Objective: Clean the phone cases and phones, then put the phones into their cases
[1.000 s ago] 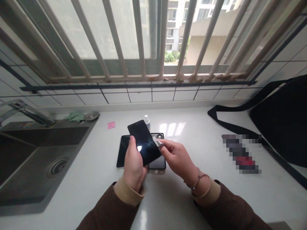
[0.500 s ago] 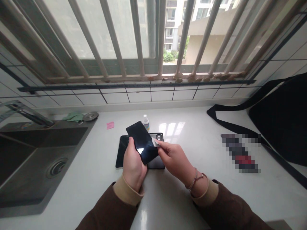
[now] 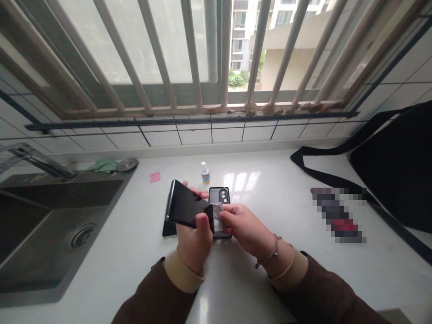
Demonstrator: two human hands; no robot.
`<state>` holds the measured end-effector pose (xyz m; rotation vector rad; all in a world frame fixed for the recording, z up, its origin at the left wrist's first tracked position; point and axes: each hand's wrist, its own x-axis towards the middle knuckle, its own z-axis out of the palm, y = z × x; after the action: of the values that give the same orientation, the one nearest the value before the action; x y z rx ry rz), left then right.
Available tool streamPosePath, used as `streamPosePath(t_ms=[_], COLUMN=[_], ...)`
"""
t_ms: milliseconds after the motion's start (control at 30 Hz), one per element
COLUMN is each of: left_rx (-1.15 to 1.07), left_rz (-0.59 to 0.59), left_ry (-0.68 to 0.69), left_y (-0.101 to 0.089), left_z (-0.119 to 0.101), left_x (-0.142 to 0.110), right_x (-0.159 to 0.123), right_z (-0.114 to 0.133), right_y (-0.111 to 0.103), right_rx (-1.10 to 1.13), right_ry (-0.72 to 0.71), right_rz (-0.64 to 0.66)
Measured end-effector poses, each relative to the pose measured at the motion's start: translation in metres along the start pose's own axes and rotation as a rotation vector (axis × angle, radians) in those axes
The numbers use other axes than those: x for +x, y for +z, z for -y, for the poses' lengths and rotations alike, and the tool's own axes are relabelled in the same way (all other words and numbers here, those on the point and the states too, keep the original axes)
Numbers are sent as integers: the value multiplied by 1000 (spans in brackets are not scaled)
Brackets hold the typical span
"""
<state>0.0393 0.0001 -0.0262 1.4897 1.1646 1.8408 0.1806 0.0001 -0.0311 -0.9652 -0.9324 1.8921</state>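
Note:
My left hand (image 3: 193, 236) grips a black phone (image 3: 186, 208) turned sideways, screen up, thumb on its near edge and fingertips behind its far edge. My right hand (image 3: 245, 227) pinches a small grey-white wipe (image 3: 217, 211) against the phone's right end. Under the hands a dark phone case (image 3: 220, 196) with camera cut-outs lies on the white counter (image 3: 276, 198). A second dark flat piece (image 3: 168, 229) shows beneath the held phone at the left. A small white dropper bottle (image 3: 204, 173) stands just behind.
A dark sink (image 3: 50, 216) with a tap (image 3: 37, 159) fills the left. A pink note (image 3: 155, 177), a green cloth (image 3: 103, 165) and a metal drain plug (image 3: 127, 164) lie near its back edge. A black bag with strap (image 3: 391, 166) sits at the right, beside a blurred-out object (image 3: 337, 215).
My left hand has turned the phone from upright and tilted to lying sideways. My right hand with the wipe has stayed at the phone's right end.

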Motion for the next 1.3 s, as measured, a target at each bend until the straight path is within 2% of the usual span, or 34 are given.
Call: streamPosePath(t_ms=[67, 133, 233, 433, 567, 633, 700, 833, 1000, 1100, 1167, 1300], left_rx=[112, 199, 230, 254, 253, 238, 234, 256, 187, 190, 114, -185], left_rz=[32, 25, 16, 104, 10, -16, 8, 119, 177, 245, 343, 495], left_ry=[102, 136, 114, 120, 69, 12, -50, -129, -327, -377, -508, -930], left_y=[-2, -3, -4, -3, -3, -3, -3, -3, -1, 3, 7, 10], left_z=[0, 0, 2, 5, 5, 6, 7, 5, 4, 2, -1, -7], left_x=[3, 6, 7, 3, 9, 11, 11, 7, 5, 3, 0, -5], right_x=[-2, -4, -3, 0, -2, -3, -1, 5, 6, 3, 2, 2], right_z=[1, 2, 1, 2, 1, -1, -3, -2, 7, 9, 9, 11], right_y=[2, 3, 3, 0, 1, 1, -1, -7, -8, -10, -13, -22], right_rx=[3, 8, 46, 110, 92, 73, 47, -36, -266, -361, -460, -592], right_ry=[48, 88, 104, 59, 143, 169, 125, -26, -306, -368, -362, -391], right_rz=[50, 90, 82, -1, 51, 71, 24, -122, -184, -246, -298, -407])
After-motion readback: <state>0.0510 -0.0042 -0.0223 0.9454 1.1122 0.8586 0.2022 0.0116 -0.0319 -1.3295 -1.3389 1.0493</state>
